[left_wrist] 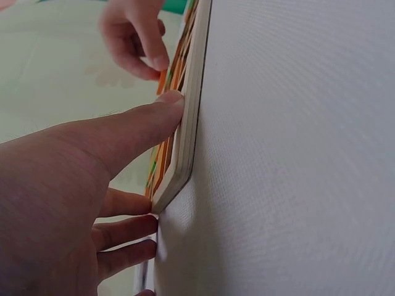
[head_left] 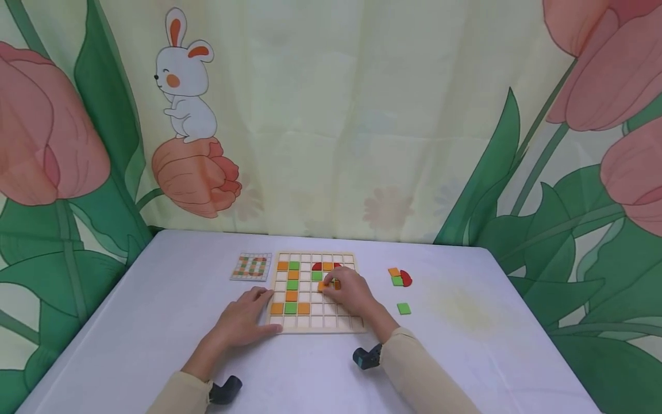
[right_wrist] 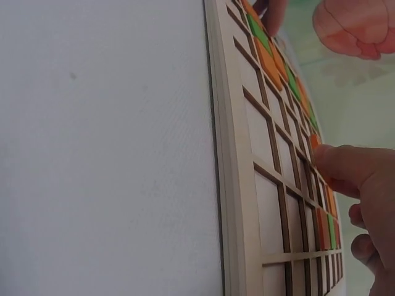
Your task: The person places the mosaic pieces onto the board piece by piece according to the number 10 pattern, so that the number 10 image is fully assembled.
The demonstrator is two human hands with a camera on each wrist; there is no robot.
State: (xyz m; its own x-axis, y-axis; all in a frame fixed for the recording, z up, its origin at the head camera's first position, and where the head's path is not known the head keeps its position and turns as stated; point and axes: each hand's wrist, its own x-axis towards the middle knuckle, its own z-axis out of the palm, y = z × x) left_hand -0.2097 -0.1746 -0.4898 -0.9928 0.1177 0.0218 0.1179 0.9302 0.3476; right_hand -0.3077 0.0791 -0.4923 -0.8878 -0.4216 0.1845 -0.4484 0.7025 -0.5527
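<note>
A wooden grid board [head_left: 326, 330] lies on the table, with orange and green square tiles and red curved pieces set in some of its cells. My left hand [head_left: 243, 319] rests at the board's left side, thumb on the near left corner and the other fingers loosely extended along the edge. Over the middle of the grid, my right hand [head_left: 350, 288] pinches an orange square tile [head_left: 322, 287] between thumb and fingers. That tile is tilted in the right wrist view, its edge showing at the thumb [right_wrist: 330, 160]. Part of the board's right side is hidden under my right hand.
A pattern card [head_left: 251, 267] with a small coloured grid lies left of the board. To the right are a loose orange tile [head_left: 394, 271], a green tile [head_left: 397, 281] and a red curved piece [head_left: 406, 278] close together. Another green tile [head_left: 403, 309] lies nearer.
</note>
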